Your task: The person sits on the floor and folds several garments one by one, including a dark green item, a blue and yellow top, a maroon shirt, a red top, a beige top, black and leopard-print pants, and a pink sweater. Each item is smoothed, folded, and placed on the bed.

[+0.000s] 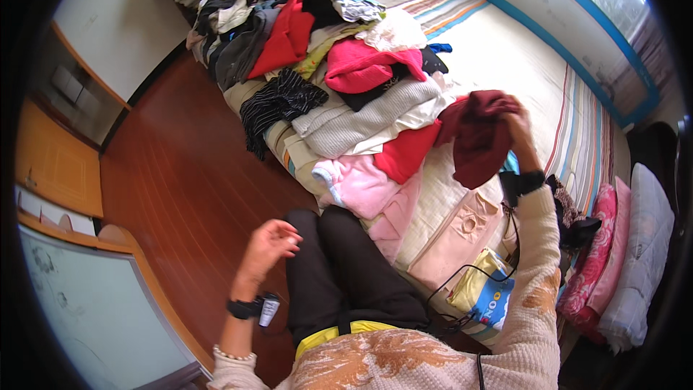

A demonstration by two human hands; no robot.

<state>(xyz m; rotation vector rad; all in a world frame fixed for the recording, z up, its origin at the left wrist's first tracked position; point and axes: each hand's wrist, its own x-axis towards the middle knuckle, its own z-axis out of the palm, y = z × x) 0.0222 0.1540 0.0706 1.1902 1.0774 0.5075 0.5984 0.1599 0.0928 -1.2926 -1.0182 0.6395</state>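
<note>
My right hand [517, 128] is closed on a dark red garment [482, 141] and holds it up over the near part of the bed. The cloth hangs in folds, so its exact kind is hard to tell. Beside and beneath it lie a bright red cloth [404, 153] and a pink fleece piece [355, 184]. My left hand [271, 247] hovers beside my knee over the floor, its fingers loosely bent and apart, holding nothing. A folded pale pink garment [462, 235] lies on the bed's near edge below the dark red one.
A heap of clothes spreads over the striped bed [505, 47], with a grey knit sweater [368, 115], a hot pink garment [361, 65] and a black striped one [278, 105]. A yellow-and-blue package [485, 285] and a black cable lie nearby. Folded bedding [635, 260] stands at right.
</note>
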